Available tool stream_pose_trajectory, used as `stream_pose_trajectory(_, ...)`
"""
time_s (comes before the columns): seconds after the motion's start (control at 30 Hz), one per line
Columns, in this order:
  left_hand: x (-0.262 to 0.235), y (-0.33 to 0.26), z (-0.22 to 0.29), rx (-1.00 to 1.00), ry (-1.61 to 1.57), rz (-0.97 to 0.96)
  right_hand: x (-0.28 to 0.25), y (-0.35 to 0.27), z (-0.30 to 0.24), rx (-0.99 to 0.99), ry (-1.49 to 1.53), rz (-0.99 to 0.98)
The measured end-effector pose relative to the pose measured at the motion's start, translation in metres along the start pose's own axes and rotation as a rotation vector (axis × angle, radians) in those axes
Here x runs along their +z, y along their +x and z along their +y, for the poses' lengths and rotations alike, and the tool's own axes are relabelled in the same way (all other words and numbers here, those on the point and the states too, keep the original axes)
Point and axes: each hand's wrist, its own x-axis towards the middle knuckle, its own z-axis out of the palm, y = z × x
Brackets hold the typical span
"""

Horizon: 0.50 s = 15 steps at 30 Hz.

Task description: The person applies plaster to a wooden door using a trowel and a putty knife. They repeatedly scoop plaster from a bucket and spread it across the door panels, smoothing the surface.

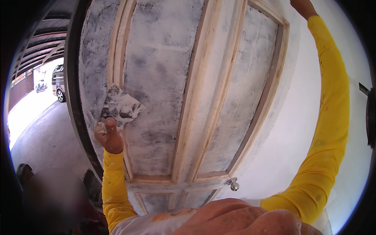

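A panelled door fills the middle, coated in patchy white and grey filler, with bare wood-toned mouldings around its panels. My left hand is closed on a putty knife, thumb up along it. Its broad blade is smeared with white putty and dark patches, and lies in front of the left panel's moulding; whether it touches the door I cannot tell. High at the right, my right hand is raised near the white wall. The upper rim of the picture cuts off its fingers, so what they do is hidden.
A round metal doorknob sits low on the door's right side. The dark door frame edge runs down the left. Outside are a dark vehicle and a motorcycle. A blurred person is close at lower left.
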Motion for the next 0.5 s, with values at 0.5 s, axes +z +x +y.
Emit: stream_pose_trajectory(0.5, -0.013, 0.002, -0.035, -0.033, -0.172, -0.122, -0.219, -0.224, -0.385, 0.987, 0.810, 0.585)
